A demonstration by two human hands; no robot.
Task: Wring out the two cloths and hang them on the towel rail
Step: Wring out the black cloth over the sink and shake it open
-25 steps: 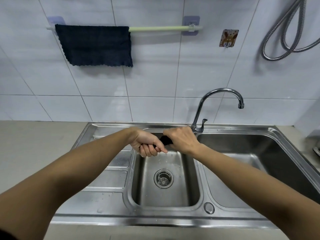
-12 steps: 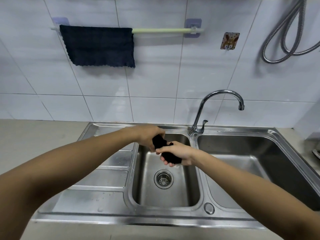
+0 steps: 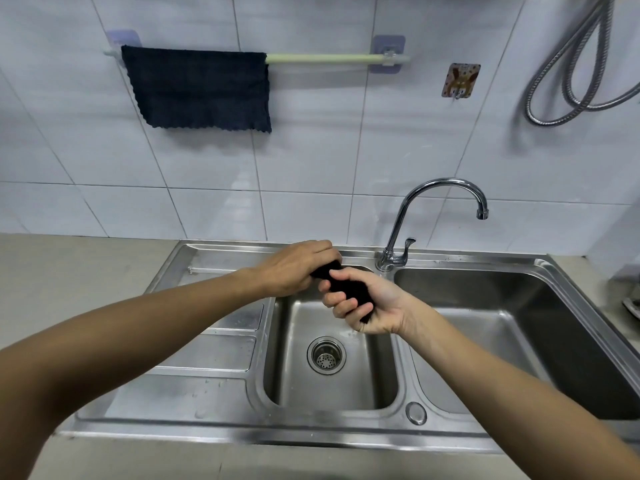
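A dark cloth (image 3: 349, 289), twisted into a tight roll, is held over the small sink basin (image 3: 329, 386). My left hand (image 3: 294, 268) grips its upper end, knuckles up. My right hand (image 3: 367, 303) grips its lower end, palm turned up, fingers wrapped round it. Most of the roll is hidden inside the two fists. A second dark cloth (image 3: 197, 88) hangs spread over the left half of the pale green towel rail (image 3: 325, 58) on the tiled wall.
A chrome tap (image 3: 433, 209) stands behind the basins with its spout over the large right basin (image 3: 519, 323). The drainboard (image 3: 214, 351) lies to the left. A metal shower hose (image 3: 571, 74) loops on the wall at the top right, beside a small wall hook (image 3: 460, 81).
Both hands held the cloth level with water dripping; the right hand has since rolled palm up and dropped lower, twisting the roll, while the left hand stayed above it.
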